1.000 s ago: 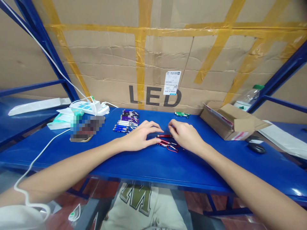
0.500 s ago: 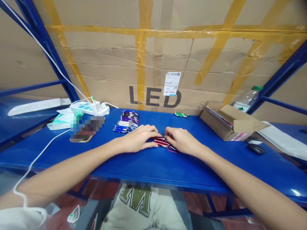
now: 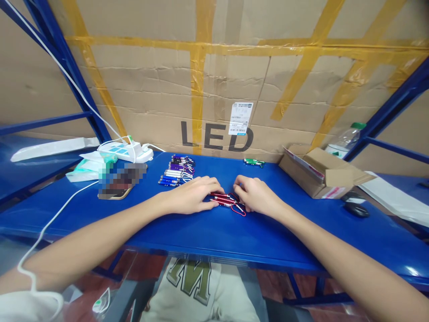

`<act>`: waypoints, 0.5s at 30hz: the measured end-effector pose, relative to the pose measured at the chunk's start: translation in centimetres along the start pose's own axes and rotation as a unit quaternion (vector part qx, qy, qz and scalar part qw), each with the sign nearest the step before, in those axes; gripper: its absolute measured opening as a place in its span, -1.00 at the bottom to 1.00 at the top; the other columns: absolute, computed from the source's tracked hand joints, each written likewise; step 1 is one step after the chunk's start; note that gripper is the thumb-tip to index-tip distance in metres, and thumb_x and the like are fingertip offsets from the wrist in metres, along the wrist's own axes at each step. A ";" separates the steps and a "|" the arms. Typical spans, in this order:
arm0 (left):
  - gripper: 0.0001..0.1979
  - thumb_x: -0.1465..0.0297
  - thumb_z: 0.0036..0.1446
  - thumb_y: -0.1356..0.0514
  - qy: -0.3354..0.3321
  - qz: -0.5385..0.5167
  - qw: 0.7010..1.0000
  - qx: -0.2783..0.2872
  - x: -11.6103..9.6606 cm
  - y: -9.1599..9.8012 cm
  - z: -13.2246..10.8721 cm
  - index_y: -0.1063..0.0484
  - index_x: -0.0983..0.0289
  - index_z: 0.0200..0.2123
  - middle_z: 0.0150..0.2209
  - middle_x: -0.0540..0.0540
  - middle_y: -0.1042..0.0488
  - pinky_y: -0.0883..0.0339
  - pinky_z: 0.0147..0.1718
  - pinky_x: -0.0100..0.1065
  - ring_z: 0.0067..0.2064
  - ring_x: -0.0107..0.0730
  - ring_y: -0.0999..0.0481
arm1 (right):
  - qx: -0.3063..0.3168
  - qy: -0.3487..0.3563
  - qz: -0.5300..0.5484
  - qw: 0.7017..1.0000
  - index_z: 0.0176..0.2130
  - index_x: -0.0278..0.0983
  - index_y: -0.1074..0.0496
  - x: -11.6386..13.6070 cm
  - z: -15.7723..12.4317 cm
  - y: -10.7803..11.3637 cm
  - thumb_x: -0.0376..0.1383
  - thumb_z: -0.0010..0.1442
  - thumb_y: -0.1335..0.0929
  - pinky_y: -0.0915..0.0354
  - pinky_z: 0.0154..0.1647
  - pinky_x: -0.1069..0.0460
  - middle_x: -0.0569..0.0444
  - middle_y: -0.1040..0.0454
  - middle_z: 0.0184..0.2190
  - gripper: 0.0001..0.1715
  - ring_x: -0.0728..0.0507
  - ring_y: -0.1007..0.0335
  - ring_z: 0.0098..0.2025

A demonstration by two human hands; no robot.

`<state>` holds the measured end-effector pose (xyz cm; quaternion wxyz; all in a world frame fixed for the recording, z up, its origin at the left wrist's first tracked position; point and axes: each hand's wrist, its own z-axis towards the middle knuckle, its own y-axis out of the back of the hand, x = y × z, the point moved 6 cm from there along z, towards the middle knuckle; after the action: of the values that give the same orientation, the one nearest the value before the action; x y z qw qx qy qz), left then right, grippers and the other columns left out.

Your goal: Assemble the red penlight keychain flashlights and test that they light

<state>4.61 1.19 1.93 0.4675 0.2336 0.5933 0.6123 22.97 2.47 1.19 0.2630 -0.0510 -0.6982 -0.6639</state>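
A small bundle of red penlights with clips lies on the blue table in front of me. My left hand grips the bundle's left end, thumb on the near side and fingers on the far side. Around the clip end on the right, the curled fingers of my right hand press against the bundle and partly cover it. A red clip loop sticks out toward me. Just beyond my left hand sit rows of blue penlights, silver penlights and purple penlights.
Green penlights lie at the back by the large cardboard sheet. To the right are an open cardboard box, a black mouse and a bottle. A phone, power strip and white cable are on the left.
My right hand has shifted slightly right, uncovering more of the red penlights' clip end. The red loop now shows more fully. My left hand has hardly moved.
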 end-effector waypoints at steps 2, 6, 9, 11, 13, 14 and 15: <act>-0.68 0.26 0.48 -0.21 0.004 -0.003 1.000 0.000 0.1 -0.1 0.0 -0.46 0.20 0.21 0.12 0.17 -0.52 -0.31 0.15 -0.14 0.12 -0.10 -0.50 | 0.001 0.010 0.044 0.999 -0.24 -0.18 -0.34 0.0 0.0 -0.1 -0.36 0.44 -0.20 -0.26 -0.44 0.06 0.18 -0.55 -0.58 -0.79 -0.07 -0.52 -0.59; -0.67 0.22 0.48 -0.23 0.009 -0.004 1.000 -0.001 0.3 -0.1 0.0 -0.47 0.20 0.21 0.11 0.16 -0.52 -0.32 0.14 -0.15 0.11 -0.10 -0.50 | 0.018 0.031 0.137 0.990 -0.21 -0.17 -0.31 0.0 0.0 -0.6 -0.32 0.45 -0.22 -0.35 -0.51 0.09 0.17 -0.60 -0.47 -0.85 -0.08 -0.57 -0.52; -0.68 0.21 0.48 -0.24 0.011 -0.004 1.000 -0.002 0.2 -0.1 0.1 -0.48 0.20 0.18 0.08 0.15 -0.54 -0.32 0.11 -0.16 0.08 -0.10 -0.51 | 0.032 0.042 0.180 0.982 -0.20 -0.16 -0.31 -0.1 0.2 -1.1 -0.29 0.46 -0.23 -0.39 -0.52 0.08 0.17 -0.60 -0.45 -0.86 -0.08 -0.58 -0.51; -0.69 0.20 0.47 -0.24 0.009 -0.001 1.000 -0.004 0.2 0.0 0.1 -0.49 0.20 0.16 0.06 0.15 -0.54 -0.32 0.09 -0.16 0.06 -0.10 -0.51 | 0.045 0.044 0.204 0.977 -0.19 -0.16 -0.31 -0.1 0.3 -1.3 -0.28 0.46 -0.22 -0.39 -0.50 0.08 0.17 -0.60 -0.44 -0.86 -0.09 -0.58 -0.49; -0.70 0.20 0.48 -0.23 0.006 0.003 1.000 -0.004 0.1 0.0 0.0 -0.48 0.20 0.15 0.06 0.15 -0.54 -0.32 0.08 -0.17 0.06 -0.10 -0.51 | 0.044 0.045 0.200 0.978 -0.19 -0.17 -0.33 -0.1 0.4 -1.3 -0.28 0.46 -0.23 -0.37 -0.46 0.07 0.16 -0.60 -0.42 -0.86 -0.08 -0.56 -0.48; -0.71 0.21 0.49 -0.22 0.005 0.005 1.000 -0.003 0.1 0.0 0.0 -0.48 0.20 0.15 0.06 0.15 -0.54 -0.31 0.08 -0.17 0.06 -0.11 -0.50 | 0.033 0.045 0.181 0.982 -0.19 -0.17 -0.34 -0.1 0.4 -1.1 -0.27 0.46 -0.23 -0.35 -0.44 0.06 0.15 -0.60 -0.40 -0.85 -0.08 -0.55 -0.46; -0.72 0.22 0.49 -0.21 0.005 0.007 1.000 -0.003 0.1 0.0 0.0 -0.48 0.20 0.15 0.06 0.15 -0.53 -0.31 0.08 -0.17 0.06 -0.11 -0.50 | 0.013 0.045 0.144 0.988 -0.20 -0.17 -0.37 -0.1 0.3 -0.8 -0.27 0.46 -0.25 -0.32 -0.41 0.05 0.14 -0.60 -0.39 -0.85 -0.08 -0.53 -0.44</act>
<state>4.59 1.29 1.88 0.4609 0.2336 0.5924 0.6181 22.60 2.72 0.47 0.3881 -0.1175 -0.6797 -0.6112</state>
